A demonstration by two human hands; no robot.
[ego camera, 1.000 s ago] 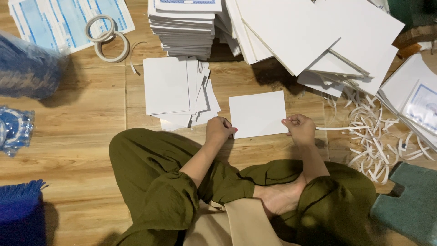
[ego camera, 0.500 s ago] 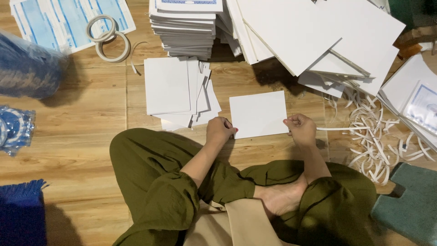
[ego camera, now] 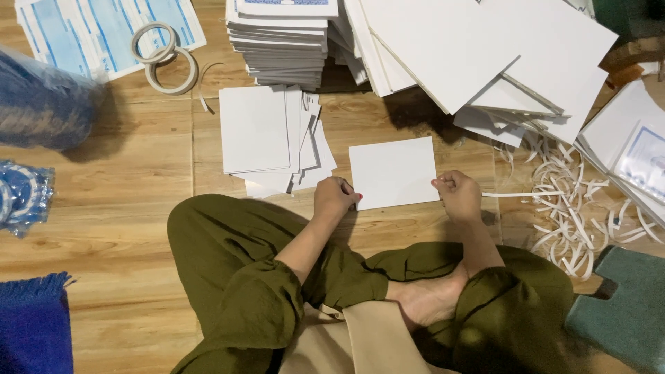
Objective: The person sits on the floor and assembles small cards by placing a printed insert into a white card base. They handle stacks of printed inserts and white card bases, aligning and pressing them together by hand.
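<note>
Pinching a flat white rectangular card point(ego camera: 393, 171) on the wooden floor point(ego camera: 138, 187) — left hand point(ego camera: 335, 197) and right hand point(ego camera: 457, 194) both clamped on its near corners.

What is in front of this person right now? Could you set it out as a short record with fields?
Setting: wooden floor, person seated cross-legged
Left hand: pinching the lower left corner of the white card
Right hand: at the card's right edge, holding a thin white strip
Left of the card: fanned pile of white cards
Beyond: tall card stack, large white sheets
Right: heap of peeled strips
Upper left: two tape rolls
</note>
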